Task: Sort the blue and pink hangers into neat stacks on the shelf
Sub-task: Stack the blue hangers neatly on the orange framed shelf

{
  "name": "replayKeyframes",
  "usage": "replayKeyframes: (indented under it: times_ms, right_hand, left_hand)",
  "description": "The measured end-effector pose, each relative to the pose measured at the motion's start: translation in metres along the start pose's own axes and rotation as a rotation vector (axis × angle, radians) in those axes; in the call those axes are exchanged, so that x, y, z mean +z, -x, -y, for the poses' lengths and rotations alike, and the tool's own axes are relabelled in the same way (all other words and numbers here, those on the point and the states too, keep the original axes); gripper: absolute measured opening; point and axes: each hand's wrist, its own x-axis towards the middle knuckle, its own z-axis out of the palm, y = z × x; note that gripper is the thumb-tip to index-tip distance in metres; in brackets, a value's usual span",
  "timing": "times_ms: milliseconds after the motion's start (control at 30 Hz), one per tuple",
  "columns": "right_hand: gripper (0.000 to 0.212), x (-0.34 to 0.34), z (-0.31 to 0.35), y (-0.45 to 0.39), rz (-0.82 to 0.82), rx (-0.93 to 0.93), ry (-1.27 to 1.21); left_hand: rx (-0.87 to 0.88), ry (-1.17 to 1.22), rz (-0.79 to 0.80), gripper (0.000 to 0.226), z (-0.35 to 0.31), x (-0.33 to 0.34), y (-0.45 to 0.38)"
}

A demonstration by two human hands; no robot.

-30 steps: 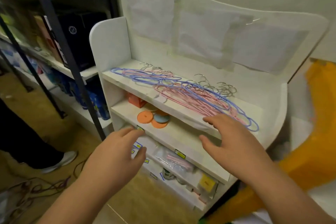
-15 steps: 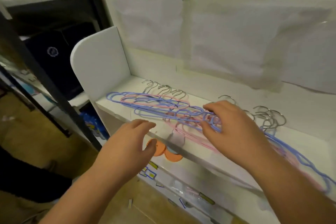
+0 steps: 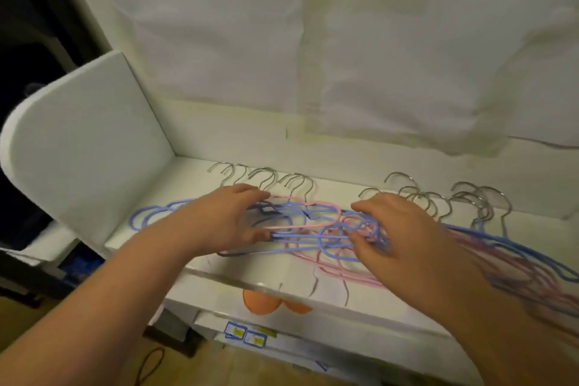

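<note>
Several blue hangers [image 3: 150, 216] and pink hangers [image 3: 307, 207] with metal hooks lie tangled in a mixed spread along the white top shelf [image 3: 194, 175]. My left hand [image 3: 219, 219] rests on the left part of the pile, thumb and fingers pinching blue hanger wires. My right hand [image 3: 404, 229] lies over the middle of the pile, its fingers curled around a bunch of blue and pink loops. More hangers trail off to the right under my right forearm, partly hidden.
The shelf has a white side panel [image 3: 84, 147] at the left and a tall white back board [image 3: 344, 56]. Orange discs [image 3: 263, 305] and labelled packets [image 3: 244, 334] sit on lower shelves. A dark rack stands at the far left.
The view has closed in on the top shelf. My left hand rose from the shelf's front edge onto the pile and gripped wires; my right hand's fingers curled around the loops.
</note>
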Motion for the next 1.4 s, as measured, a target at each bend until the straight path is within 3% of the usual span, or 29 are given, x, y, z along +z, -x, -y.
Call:
replayKeyframes:
  times_ms: [133,267,333,500,567,800,933,1000,1167,1400]
  right_hand:
    - [0.034,0.004,0.013,0.004,-0.053,0.068,0.025]
    - [0.040,0.007,0.019,0.004,-0.018,0.099,0.080]
    - [0.043,0.008,0.021,0.004,-0.022,0.105,0.084]
    - [0.047,0.012,0.025,-0.001,0.015,0.118,0.139]
    - [0.049,0.017,0.026,-0.004,0.031,0.112,0.166]
    - [0.064,0.038,0.051,-0.040,0.172,-0.036,0.212]
    - [0.047,0.065,0.082,-0.075,0.276,-0.151,0.185]
    - [0.045,0.081,0.096,-0.092,0.287,-0.193,0.180]
    - [0.066,0.116,0.121,-0.124,0.376,-0.236,0.256]
    - [0.064,0.117,0.135,-0.143,0.517,-0.228,0.263]
  left_hand:
    - [0.055,0.048,0.130,0.119,0.022,-0.001,-0.021]
    - [0.121,0.060,0.147,0.086,0.034,-0.005,-0.031]
    - [0.146,0.097,0.142,0.082,0.038,-0.009,-0.031]
    - [0.170,0.192,0.028,0.074,0.042,-0.014,-0.022]
    - [0.153,0.211,-0.016,0.082,0.046,-0.015,-0.018]
    - [0.096,0.201,-0.289,0.082,0.061,-0.026,0.018]
    - [-0.017,0.201,-0.358,0.082,0.062,-0.026,0.044]
    - [-0.043,0.216,-0.376,0.085,0.064,-0.024,0.052]
    - [-0.075,0.254,-0.352,0.095,0.066,-0.024,0.065]
    - [-0.085,0.287,-0.361,0.091,0.072,-0.022,0.074]
